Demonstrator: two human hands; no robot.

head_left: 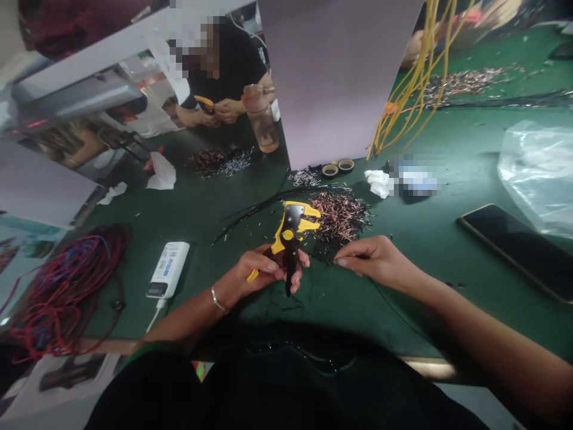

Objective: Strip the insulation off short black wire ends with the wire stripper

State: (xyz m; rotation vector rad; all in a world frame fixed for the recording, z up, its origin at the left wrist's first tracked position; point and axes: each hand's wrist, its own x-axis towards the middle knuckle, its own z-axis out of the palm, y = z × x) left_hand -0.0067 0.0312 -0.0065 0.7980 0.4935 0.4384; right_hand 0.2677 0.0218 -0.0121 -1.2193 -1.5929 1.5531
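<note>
Wire stripper: yellow and black, gripped in the left hand, fingers clenched round its handles.
Right hand: fingers pinching thin black wire, held low beside the stripper.
Beyond: copper-tipped wire pieces heaped on the green worktop.

Two hands — one wire stripper, one power bank, one phone, two tape rolls
</note>
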